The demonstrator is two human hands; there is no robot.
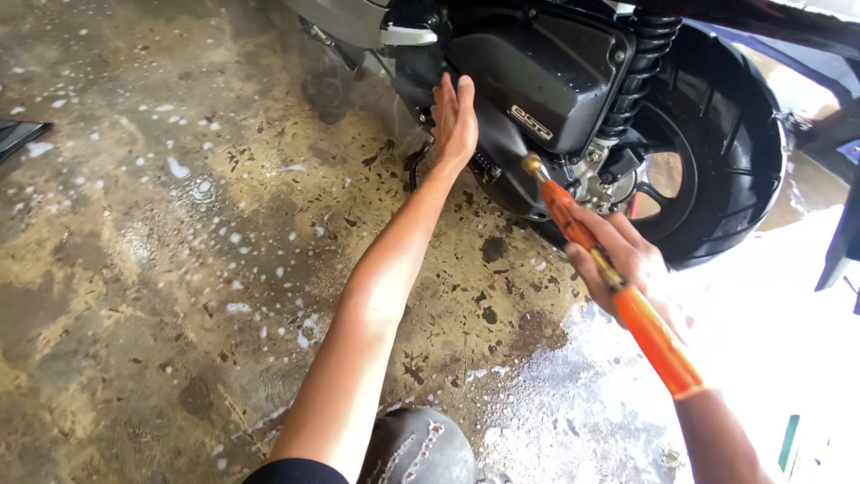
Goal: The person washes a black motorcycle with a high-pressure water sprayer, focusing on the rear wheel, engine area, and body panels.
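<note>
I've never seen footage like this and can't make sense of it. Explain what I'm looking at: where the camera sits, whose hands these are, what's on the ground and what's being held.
There is one picture, taken by a camera worn on a person's head and looking down at their own two bare hands. No machine is doing the work.

The left hand is stretched forward, open, its palm against the dark lower body of a scooter. The right hand grips an orange spray lance with a brass nozzle aimed at the engine area beside the rear wheel.

The scooter stands on a wet concrete floor, dotted with white foam flecks and dark specks. At the bottom edge, the person's knee shows in grey, ripped trousers.
</note>
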